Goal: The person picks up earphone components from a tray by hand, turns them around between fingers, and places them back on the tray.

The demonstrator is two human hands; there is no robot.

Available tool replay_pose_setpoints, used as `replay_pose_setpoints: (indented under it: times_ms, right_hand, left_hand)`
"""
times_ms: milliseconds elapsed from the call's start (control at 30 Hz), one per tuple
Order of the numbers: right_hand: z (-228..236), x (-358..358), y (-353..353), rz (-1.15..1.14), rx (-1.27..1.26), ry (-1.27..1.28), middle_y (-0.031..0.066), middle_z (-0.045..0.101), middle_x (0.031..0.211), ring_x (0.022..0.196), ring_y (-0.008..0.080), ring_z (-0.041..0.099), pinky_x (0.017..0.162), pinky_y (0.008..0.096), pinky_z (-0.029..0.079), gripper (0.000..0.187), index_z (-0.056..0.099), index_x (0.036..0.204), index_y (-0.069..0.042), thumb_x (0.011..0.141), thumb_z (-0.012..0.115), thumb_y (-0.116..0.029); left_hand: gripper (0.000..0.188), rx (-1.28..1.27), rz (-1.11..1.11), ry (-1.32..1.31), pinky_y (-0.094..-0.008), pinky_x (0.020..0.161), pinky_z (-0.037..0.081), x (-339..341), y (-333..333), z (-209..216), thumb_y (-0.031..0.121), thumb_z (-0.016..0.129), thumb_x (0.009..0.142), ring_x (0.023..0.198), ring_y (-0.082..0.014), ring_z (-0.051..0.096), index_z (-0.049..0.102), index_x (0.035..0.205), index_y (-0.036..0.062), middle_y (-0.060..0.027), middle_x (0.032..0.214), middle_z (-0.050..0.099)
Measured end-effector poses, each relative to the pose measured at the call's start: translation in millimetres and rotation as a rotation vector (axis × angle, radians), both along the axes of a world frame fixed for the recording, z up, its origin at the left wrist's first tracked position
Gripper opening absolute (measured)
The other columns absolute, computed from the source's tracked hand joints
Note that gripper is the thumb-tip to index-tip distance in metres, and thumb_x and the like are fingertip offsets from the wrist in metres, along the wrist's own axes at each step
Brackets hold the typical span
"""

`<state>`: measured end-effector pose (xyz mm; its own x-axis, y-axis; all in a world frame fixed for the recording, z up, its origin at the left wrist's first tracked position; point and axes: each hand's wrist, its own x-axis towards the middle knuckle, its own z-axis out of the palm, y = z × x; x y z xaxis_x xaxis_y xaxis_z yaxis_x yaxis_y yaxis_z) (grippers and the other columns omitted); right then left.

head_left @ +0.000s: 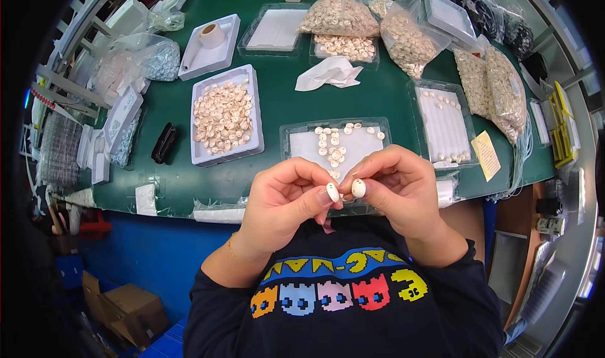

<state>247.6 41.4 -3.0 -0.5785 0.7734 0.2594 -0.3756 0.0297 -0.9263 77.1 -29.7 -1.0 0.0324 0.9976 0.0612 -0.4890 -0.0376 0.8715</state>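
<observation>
Two small white oval caps, one (333, 192) pinched in the left hand (287, 197) and one (358, 187) in the right hand (394, 185), sit side by side near the chest, apparently mid-inspection; setting them in the clear tray (287, 131) would need care.

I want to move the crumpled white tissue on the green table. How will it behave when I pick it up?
The crumpled white tissue looks thin and creased, so it is probably floppy and very light. It lies alone on the green table, so it should lift freely. A push would likely crumple it rather than slide it.
</observation>
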Motion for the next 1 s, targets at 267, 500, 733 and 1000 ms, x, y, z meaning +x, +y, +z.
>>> replay_pose_setpoints:
  times_ms: [267, 500, 733, 1000]
  right_hand:
    - [-0.9, -0.9, 5.9, 0.377, -0.523, 0.252, 0.0153, 0.063, 0.088, 0.085, 0.0189, 0.063, 0.074, 0.0276, 0.051, 0.014, 0.051, 0.098, 0.003, 0.086, 0.057, -0.003]
    - [-2.0, -0.2, 6.4, 0.422, -0.618, 0.255, 0.0152, 0.063, 0.088, 0.083, 0.0189, 0.063, 0.074, 0.0267, 0.051, 0.015, 0.051, 0.098, 0.001, 0.086, 0.058, -0.004]
    - [-4.6, -1.0, 8.5, 0.491, -0.725, 0.294, 0.014, 0.063, 0.089, 0.08, 0.0166, 0.063, 0.072, 0.0243, 0.052, 0.014, 0.052, 0.099, 0.0, 0.086, 0.057, -0.003]
    - [-7.6, 1.0, 12.5, 0.395, -0.703, 0.272, 0.0135, 0.064, 0.089, 0.077, 0.0163, 0.064, 0.07, 0.0239, 0.052, 0.014, 0.053, 0.099, -0.002, 0.085, 0.057, -0.003]
  left_hand:
    - [0.012, -0.099, -0.206, -0.31, -0.0225, 0.054, 0.047, -3.3, 6.6, -10.8, 0.009, 0.055, 0.089, 0.058, -0.0096, 0.054, 0.054, 0.095, -0.0009, -0.0103, 0.079, 0.061]
    - [0.012, -0.095, -0.235, -0.279, -0.0222, 0.053, 0.046, -4.4, 8.1, -8.4, 0.011, 0.054, 0.09, 0.056, -0.0092, 0.052, 0.054, 0.094, -0.0009, -0.0077, 0.075, 0.059]
    - [0.012, -0.115, -0.273, -0.32, -0.0224, 0.053, 0.046, -4.3, 7.9, -8.2, 0.011, 0.053, 0.09, 0.055, -0.0091, 0.051, 0.054, 0.094, -0.0003, -0.0069, 0.074, 0.058]
    - [0.012, -0.157, -0.263, -0.397, -0.0256, 0.051, 0.05, -4.5, 9.0, -10.7, 0.01, 0.053, 0.09, 0.056, -0.0112, 0.054, 0.054, 0.095, -0.0008, -0.0111, 0.078, 0.061]
